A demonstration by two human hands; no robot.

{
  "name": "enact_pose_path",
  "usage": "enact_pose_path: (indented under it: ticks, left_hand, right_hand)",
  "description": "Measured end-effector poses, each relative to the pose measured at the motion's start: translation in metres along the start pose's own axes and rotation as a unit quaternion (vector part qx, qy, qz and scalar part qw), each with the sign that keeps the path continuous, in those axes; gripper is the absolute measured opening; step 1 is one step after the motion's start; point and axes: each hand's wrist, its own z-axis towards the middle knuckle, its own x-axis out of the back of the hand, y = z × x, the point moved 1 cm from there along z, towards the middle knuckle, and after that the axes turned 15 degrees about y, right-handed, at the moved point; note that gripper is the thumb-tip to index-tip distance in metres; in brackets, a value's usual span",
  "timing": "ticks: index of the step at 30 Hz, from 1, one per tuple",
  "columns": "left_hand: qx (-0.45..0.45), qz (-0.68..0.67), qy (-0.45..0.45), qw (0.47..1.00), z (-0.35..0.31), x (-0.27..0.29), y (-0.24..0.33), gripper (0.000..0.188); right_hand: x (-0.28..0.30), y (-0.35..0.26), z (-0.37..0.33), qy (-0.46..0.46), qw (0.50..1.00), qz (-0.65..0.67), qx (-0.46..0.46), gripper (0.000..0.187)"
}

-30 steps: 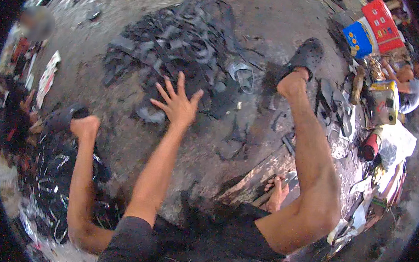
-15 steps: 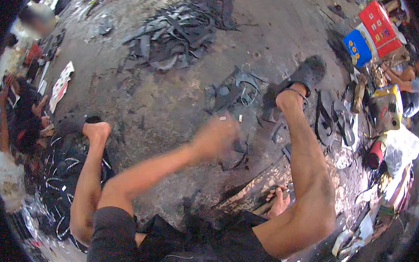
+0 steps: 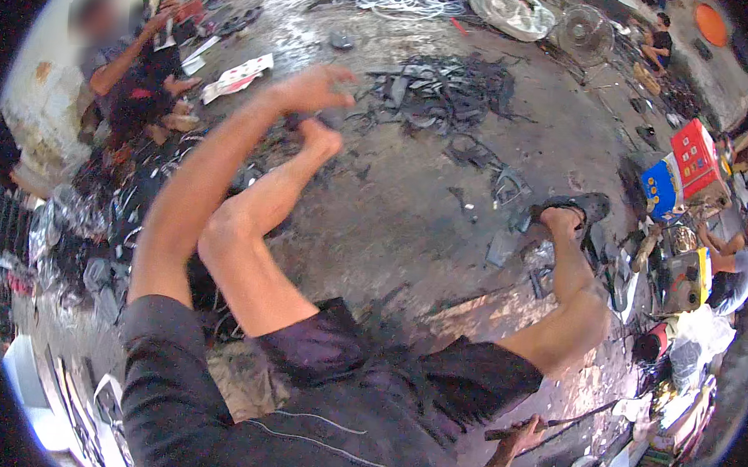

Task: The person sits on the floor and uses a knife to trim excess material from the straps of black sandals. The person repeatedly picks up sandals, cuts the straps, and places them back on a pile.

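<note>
Left hand point(image 3: 313, 88): I see fingers curled together, blurred, apparently empty, raised beside the rubber scrap pile point(image 3: 438, 92).
Right hand point(image 3: 523, 435): fingers clamped on a dark tool handle point(image 3: 503, 431).
Advice: I'd reach slower.

Open concrete floor point(image 3: 410, 210) between my legs, room to pass. Black scrap pile point(image 3: 438, 88) blocks ahead; red and blue boxes point(image 3: 682, 167) crowd the right; another person point(image 3: 123, 68) sits left.

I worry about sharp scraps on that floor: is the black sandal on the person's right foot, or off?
On. The black sandal sits under the right foot, a strap crossing its toes.
</note>
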Motion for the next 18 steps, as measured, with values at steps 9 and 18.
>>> enact_pose_path:
  ticks: [9, 18]
  left_hand:
    - [0.096, 0.017, 0.127, 0.987, -0.099, 0.194, -0.036, 0.051]
    - [0.186, -0.017, -0.001, 0.982, -0.098, 0.132, -0.130, 0.048]
  right_hand:
    - [-0.025, 0.008, 0.062, 0.001, 0.988, 0.103, 0.115, 0.044]
    - [0.075, 0.029, 0.071, 0.136, 0.975, -0.132, 0.118, 0.036]
